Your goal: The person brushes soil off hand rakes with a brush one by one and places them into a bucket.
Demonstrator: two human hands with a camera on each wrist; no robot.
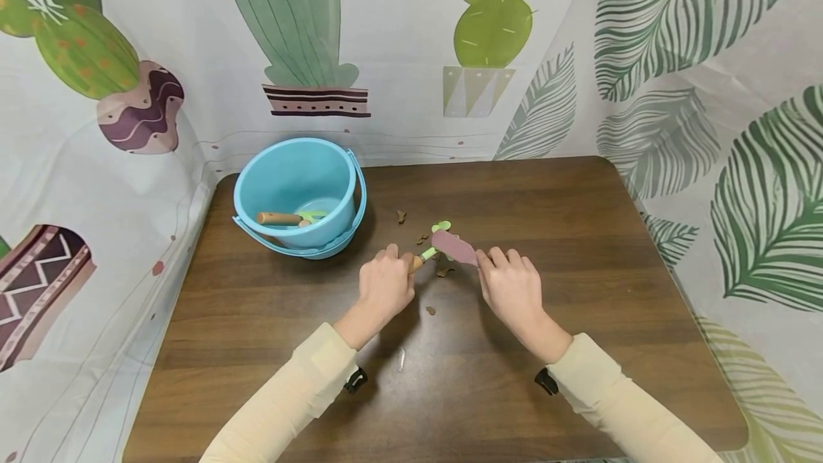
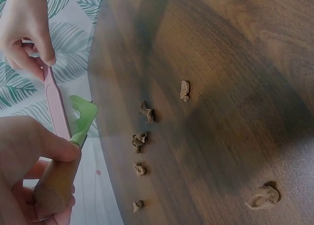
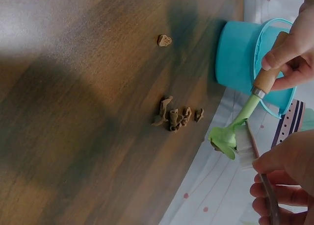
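My left hand (image 1: 386, 283) grips the wooden handle (image 3: 266, 79) of a small green garden hand tool, with a pronged-looking head (image 3: 223, 138). In my right hand (image 1: 513, 284) is a pink brush (image 1: 455, 247), pinched by its handle. Its white bristles (image 3: 244, 142) touch the green head. A brown bit clings to the head's edge in the right wrist view. Both tools are held above the table, over several dry brown clumps (image 2: 139, 139). Nearer the front lies another clump (image 1: 431, 311).
A light-blue bucket (image 1: 253, 170) stands at the table's back left, its handle hanging down. Inside it lies another wooden-handled tool (image 1: 278, 218) with a green part. A small whitish strip (image 1: 401, 359) lies on the brown table (image 1: 579, 234). Printed cloth (image 1: 411, 56) hangs behind.
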